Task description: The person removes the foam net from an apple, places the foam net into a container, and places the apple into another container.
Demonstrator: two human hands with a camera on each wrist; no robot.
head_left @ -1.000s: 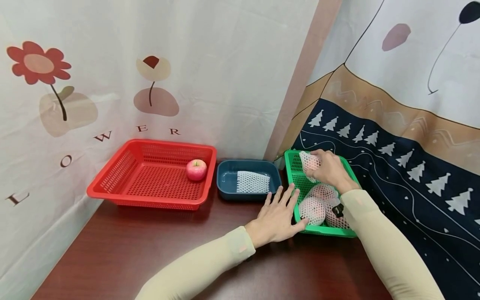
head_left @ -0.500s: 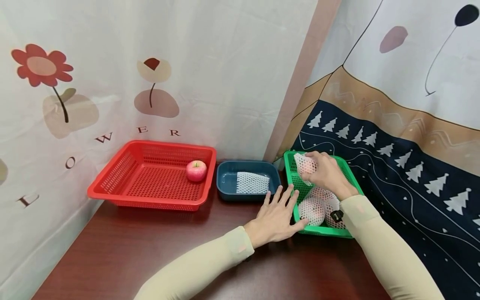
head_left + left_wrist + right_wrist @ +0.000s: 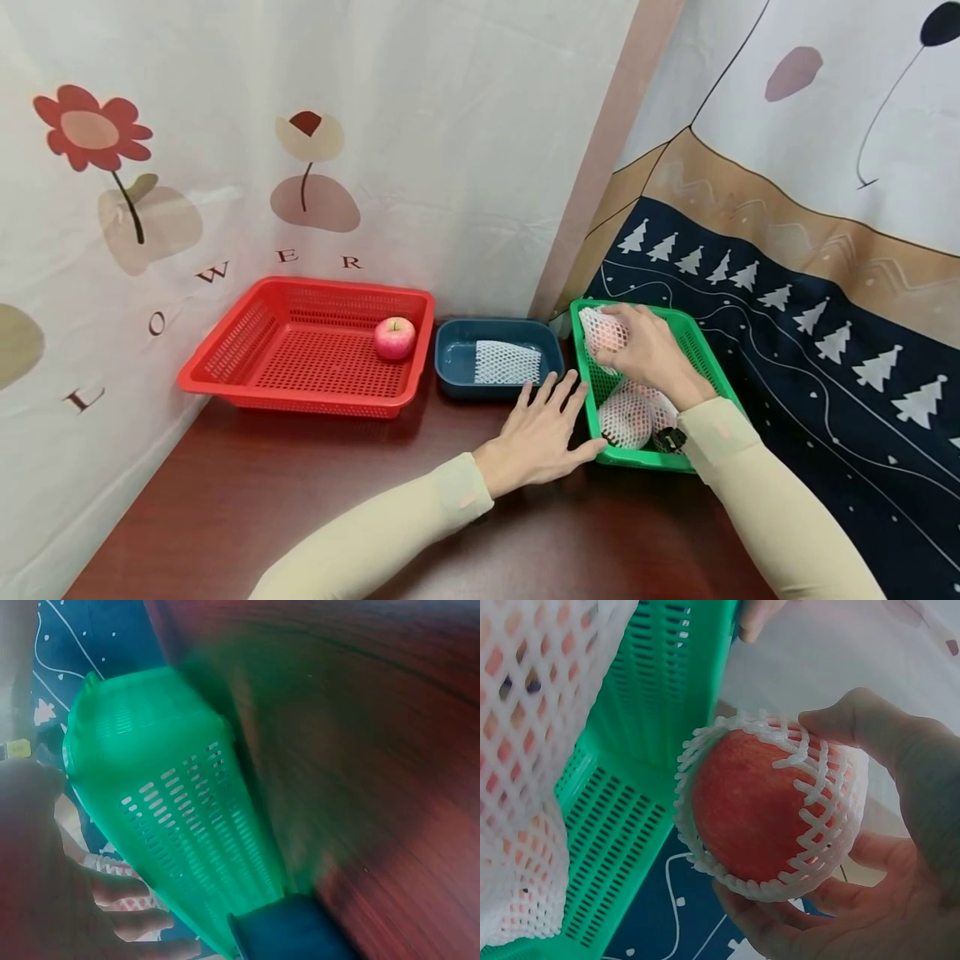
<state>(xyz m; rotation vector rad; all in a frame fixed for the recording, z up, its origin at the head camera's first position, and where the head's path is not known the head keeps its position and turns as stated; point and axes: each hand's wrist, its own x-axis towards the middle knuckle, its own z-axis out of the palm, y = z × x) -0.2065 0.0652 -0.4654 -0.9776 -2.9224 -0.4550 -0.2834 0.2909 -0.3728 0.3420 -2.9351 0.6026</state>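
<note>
My right hand (image 3: 648, 346) grips an apple in a white foam net (image 3: 602, 333) with thumb and fingers, at the far left part of the green basket (image 3: 645, 460). In the right wrist view the net's open end bares the red apple (image 3: 750, 810), and the thumb lies on the net. Several more netted apples (image 3: 627, 417) sit in the near part of the basket, some hidden by the right arm. My left hand (image 3: 532, 442) is spread palm down beside the basket, its thumb tip at the near left rim; whether it touches is hard to tell.
A blue tray (image 3: 457, 383) holding a flat white foam net (image 3: 507, 363) stands left of the green basket. Further left, a red basket (image 3: 300, 400) contains one bare apple (image 3: 394, 338). Printed curtains (image 3: 465, 167) hang behind the table (image 3: 300, 467).
My right hand has moved a little to the left with the netted apple, towards the basket's left rim. The left hand has shifted slightly left, fingers still spread.
</note>
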